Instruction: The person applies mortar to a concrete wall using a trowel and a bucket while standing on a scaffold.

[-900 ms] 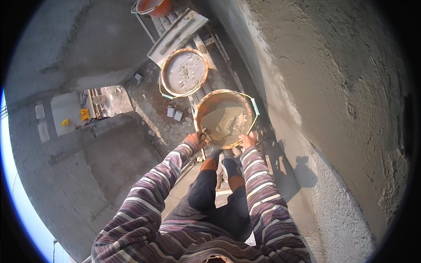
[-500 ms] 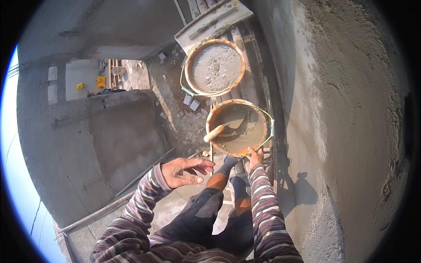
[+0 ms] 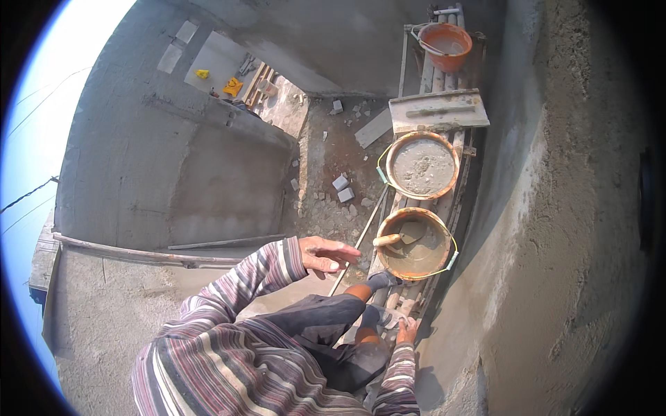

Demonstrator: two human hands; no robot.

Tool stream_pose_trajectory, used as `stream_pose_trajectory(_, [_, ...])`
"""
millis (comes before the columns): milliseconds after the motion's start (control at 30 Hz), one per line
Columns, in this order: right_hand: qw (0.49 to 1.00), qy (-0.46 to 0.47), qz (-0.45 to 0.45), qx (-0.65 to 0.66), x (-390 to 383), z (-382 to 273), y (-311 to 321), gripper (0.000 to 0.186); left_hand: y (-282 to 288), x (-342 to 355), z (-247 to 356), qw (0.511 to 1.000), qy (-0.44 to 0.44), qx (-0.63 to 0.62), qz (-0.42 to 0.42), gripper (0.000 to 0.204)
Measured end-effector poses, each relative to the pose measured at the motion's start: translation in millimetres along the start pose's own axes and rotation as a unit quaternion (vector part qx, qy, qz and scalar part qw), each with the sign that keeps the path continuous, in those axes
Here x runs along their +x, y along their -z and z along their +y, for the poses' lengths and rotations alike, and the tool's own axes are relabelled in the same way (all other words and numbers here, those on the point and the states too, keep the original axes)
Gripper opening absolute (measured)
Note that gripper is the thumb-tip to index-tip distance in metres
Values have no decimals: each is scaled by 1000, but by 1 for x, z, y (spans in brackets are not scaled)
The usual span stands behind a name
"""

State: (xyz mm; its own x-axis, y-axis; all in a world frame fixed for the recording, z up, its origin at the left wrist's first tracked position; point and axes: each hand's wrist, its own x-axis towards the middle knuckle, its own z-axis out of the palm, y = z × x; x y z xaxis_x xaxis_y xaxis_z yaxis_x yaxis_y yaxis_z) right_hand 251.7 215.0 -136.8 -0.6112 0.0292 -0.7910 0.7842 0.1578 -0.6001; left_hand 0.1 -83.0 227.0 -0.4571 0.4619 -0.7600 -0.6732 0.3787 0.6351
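My left hand (image 3: 327, 255) hangs in the air left of the near bucket, fingers stretched out and nothing in them. Lower down, my right hand (image 3: 407, 331) is beside my right foot, below that bucket and apart from it. A pale grey shape lies at its fingers; what it is and whether they grip it is unclear. The near orange bucket (image 3: 444, 269) holds wet grey mortar. A trowel (image 3: 387, 240) lies in it, its wooden handle tilted over the left rim. Just beyond stands a second bucket (image 3: 454, 161), filled with lumpy grey mortar.
Both buckets and my feet are on a narrow scaffold of poles (image 3: 444, 82). Farther along are a mortar-smeared board (image 3: 438, 111) and another orange bucket (image 3: 447, 61). A plastered wall (image 3: 548, 243) runs close on the right. White blocks (image 3: 341, 183) and rubble lie below at left.
My right hand has left the near bucket's rim and moved down beside my right foot. The view has shifted, bringing the far orange bucket into sight. My left hand stays raised with its fingers out.
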Motion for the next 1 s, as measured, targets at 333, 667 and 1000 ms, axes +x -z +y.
stream_pose_trajectory(333, [966,-194,51,-160,-313,-17,2,70,-44,-36,-108,924,166,296,178,89])
stream_pose_trajectory(667, [985,-138,103,14,-431,-21,70,64,-99,-28,-114,893,203,401,-7,74])
stream_pose_trajectory(1000, [997,-11,10,80,-523,-47,-15,59,-171,-29,142,975,-169,111,-87,59])
